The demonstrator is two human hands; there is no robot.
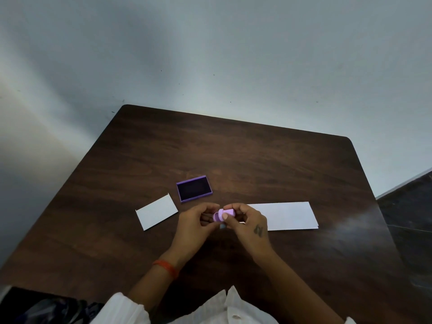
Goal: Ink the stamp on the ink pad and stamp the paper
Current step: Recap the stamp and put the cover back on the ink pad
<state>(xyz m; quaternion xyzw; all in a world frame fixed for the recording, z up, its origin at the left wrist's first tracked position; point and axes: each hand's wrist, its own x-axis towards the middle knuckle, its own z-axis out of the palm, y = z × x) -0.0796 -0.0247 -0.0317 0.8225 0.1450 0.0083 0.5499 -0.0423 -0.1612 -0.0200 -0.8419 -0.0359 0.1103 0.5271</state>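
Small lilac stamp [223,215] held sideways, near centre; purple ink pad [194,188] — open, dark inside — just beyond; long white paper [287,216] flat at right.

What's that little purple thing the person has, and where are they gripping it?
A small purple stamp, held above the table between both hands: left hand at one end, right hand at the other.

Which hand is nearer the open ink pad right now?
Left. The left hand sits just below the ink pad; the right hand is farther off to its right, over the long paper's end.
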